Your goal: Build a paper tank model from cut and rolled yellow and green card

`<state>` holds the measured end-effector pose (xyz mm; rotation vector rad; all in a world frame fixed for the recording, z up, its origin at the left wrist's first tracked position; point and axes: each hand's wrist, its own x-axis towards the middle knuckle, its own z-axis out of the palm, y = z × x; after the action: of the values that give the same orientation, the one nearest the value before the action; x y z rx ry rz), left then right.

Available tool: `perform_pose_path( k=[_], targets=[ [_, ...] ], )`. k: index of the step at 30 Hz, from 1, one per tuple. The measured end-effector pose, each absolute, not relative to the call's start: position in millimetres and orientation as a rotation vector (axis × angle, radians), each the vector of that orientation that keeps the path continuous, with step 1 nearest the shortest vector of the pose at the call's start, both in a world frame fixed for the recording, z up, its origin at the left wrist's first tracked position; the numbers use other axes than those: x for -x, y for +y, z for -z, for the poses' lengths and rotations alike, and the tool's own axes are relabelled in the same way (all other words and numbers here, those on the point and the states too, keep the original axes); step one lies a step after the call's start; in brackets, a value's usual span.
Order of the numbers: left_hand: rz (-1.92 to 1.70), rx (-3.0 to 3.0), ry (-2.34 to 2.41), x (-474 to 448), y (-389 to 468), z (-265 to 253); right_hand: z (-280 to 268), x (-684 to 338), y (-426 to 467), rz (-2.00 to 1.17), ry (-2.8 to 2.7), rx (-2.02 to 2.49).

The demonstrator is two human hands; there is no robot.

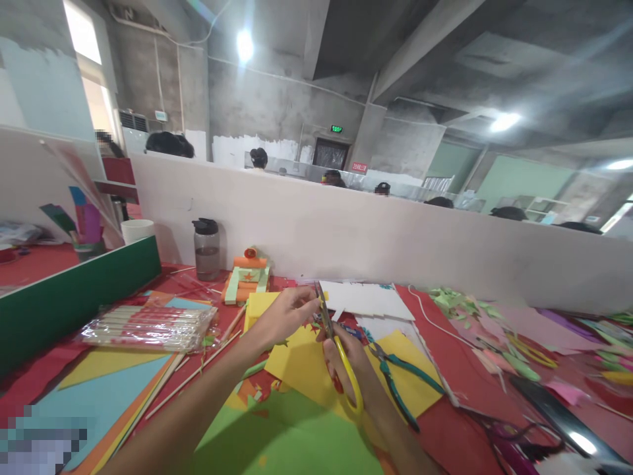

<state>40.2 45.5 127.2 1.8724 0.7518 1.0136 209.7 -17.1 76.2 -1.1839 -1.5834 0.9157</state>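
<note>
Okay, my right hand is closed round the handles of the yellow-handled scissors, over the middle of the red table, blades aimed at its far edge, tips looking slightly parted. My left hand has its fingers bunched just beside the blades, next to a small yellow piece; looks like a pinch, but I can't tell whether I actually grip the piece, contact is hidden. Main risk, I'd say: a nicked fingertip, since they sit so near the cutting edges. Second: the piece is tiny, so a loose pinch could let it twist or fold against the blades. If dropped, it could get lost on the yellow sheet below, similar colour. Also, the teal-handled pliers, lying toward the table's right side, could snag my right forearm if it swings out. Green sheet, toward the near edge, could crease under a resting forearm.
</note>
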Motion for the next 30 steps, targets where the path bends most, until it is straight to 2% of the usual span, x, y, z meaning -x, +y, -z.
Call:
perform_pose_path(
  k=[18,30],
  targets=[
    [-0.971,-1.904,0.754,-39.4,45.6,-127.5,-67.1,-221.6,-10.2,-1.036,-1.652,1.184],
    [-0.972,-1.917,0.770,-39.4,43.3,-130.9,-77.2,-207.4,-19.9,-0.930,-1.541,1.182]
  ],
)
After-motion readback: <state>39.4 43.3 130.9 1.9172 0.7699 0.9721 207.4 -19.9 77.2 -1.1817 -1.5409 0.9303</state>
